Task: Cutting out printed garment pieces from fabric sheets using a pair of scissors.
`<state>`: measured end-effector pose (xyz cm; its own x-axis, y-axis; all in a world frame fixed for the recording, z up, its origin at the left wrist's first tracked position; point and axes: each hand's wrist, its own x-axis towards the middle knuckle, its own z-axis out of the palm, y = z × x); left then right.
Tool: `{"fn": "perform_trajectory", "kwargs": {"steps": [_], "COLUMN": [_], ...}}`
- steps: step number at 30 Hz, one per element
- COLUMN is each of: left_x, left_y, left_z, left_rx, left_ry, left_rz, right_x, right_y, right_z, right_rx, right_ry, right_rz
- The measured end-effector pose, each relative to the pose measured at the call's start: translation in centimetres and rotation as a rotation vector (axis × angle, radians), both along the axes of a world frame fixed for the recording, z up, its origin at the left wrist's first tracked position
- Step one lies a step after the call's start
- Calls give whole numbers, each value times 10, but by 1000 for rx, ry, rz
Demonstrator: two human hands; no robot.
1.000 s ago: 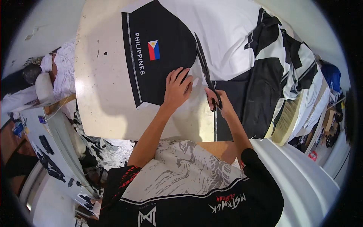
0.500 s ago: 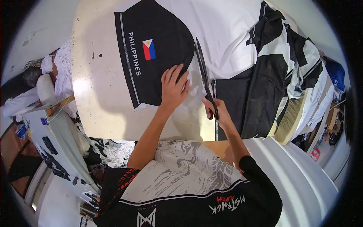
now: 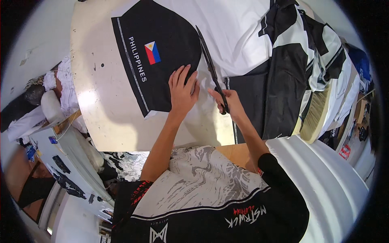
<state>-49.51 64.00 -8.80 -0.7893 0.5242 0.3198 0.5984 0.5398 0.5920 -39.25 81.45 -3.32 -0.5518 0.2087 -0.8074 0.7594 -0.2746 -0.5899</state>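
A black sleeve-shaped fabric piece [image 3: 174,44], with pale lettering and a small blue, red and white flag patch [image 3: 152,53], lies flat on the pale table. Along its lower right part rests my left hand [image 3: 183,91], palm down with fingers stretched out on the cloth. Long black scissors [image 3: 209,62] are in my right hand [image 3: 232,106], fingers around the handles. Their blades point away from me beside the piece's right edge and look nearly closed. White fabric [image 3: 235,36] spreads right of the scissors, bordering a black panel [image 3: 246,95] near my right hand.
More black and white fabric [image 3: 287,73] is heaped at the table's right side, by a stack of folded cloth [image 3: 320,117]. Bare pale tabletop [image 3: 93,101] shows at left. White scraps [image 3: 131,164] lie below the near edge, beside a grey cabinet [image 3: 73,162].
My right hand and the scissors have moved farther away and slightly left along the black piece's edge. My left hand stays on the cloth. The whole view has shifted a little.
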Motion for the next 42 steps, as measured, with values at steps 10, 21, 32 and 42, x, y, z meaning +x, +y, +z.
{"fn": "perform_trajectory", "kwargs": {"steps": [10,21,32,42], "left_x": [-1,-1,-6,-5], "left_y": [-2,-2,-7,-6], "left_z": [-1,1,3,5], "left_rx": [-8,-18,16,30], "left_ry": [-10,-34,-25,-36], "left_rz": [4,12,37,55], "right_x": [4,-31,-77,-94], "right_y": [19,62,98,121], "right_z": [3,13,10,10], "right_rx": [-22,46,-26,47], "right_ry": [0,21,26,27], "right_rz": [51,233,374,506]}}
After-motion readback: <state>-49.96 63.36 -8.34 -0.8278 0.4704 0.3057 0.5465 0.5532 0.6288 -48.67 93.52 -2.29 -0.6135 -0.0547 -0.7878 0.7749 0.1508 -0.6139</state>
